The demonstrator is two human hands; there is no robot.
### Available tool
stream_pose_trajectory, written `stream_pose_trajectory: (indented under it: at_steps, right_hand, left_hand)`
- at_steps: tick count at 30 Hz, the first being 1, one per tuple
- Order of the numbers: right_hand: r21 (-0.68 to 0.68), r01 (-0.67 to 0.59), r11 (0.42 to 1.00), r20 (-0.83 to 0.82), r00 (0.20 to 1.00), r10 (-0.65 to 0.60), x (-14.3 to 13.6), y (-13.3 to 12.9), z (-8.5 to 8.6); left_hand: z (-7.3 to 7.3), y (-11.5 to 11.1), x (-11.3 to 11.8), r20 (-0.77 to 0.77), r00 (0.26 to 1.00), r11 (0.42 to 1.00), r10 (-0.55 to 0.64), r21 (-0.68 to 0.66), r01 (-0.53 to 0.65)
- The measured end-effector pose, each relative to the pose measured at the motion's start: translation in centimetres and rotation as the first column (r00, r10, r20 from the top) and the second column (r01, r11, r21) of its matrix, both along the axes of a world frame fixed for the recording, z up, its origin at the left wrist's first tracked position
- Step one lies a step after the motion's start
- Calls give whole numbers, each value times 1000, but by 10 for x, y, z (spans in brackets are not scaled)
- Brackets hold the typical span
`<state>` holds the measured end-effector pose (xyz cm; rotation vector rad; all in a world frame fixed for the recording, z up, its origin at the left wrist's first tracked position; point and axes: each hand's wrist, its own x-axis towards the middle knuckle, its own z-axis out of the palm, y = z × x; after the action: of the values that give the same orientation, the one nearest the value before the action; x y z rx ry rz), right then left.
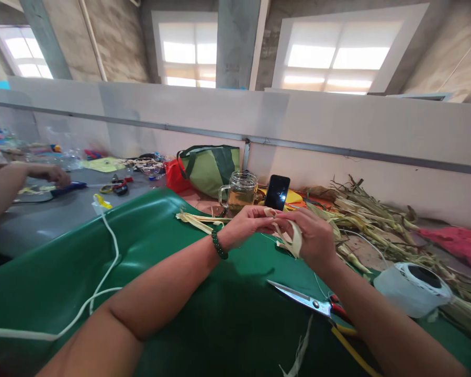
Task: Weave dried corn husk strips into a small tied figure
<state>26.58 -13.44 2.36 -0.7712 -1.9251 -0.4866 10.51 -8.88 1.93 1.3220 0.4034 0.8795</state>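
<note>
Passage lies over the sheet (215, 314) between left forearm (160, 288) and scissors (316, 303). Mug (241, 192) and phone (277, 192) obstruct the far side; spool (398, 290) and husks (371, 212), the right.

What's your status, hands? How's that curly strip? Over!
Left hand and right hand together, holding pale husk strip. Strip curled, looping below the grip. Scissors nearby on green covering, handles partly hidden by right forearm.

A: What stands behind the grey table (68, 212)?
B: A pale partition (196, 107) with a metal rail (141, 123) — above it, rough, stained walls (120, 42) and a grey pillar (237, 47)
A: And the light?
B: Bright white — it comes through the windows (339, 55)
</note>
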Motion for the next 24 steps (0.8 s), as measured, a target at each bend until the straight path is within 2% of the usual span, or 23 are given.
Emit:
stream_pose_trajectory:
  at_steps: [3,7,9,12,14,18,24]
  right_hand:
    - [-115,52,992,-97,993,-63,6,4,4]
    - [-160,99,982,-141,982,-122,4,5,4]
    - [-203,91,975,-161,979,-125,2,4,3]
    - [-337,20,941,-254,961,-111,1,4,4]
    - [-453,-70,889,-356,928,-109,3,6,6]
    - [-622,-286,729,-543,829,-138,10,11,10]
    - [-678,-524,515,-672,726,-146,9,10,14]
  left_hand:
    - [1,-2,0,-15,999,999,-28,41,29]
    - [2,-6,0,-31,999,994,-8,109,12]
    - [3,-7,0,-34,999,990,16,138,-12]
    - [3,-6,0,-28,999,990,36,134,-32]
    - [3,-5,0,-23,999,994,46,98,-43]
    - [3,-4,-1,-21,999,998,44,37,-43]
    - [3,-4,-1,32,993,994,110,-11,-110]
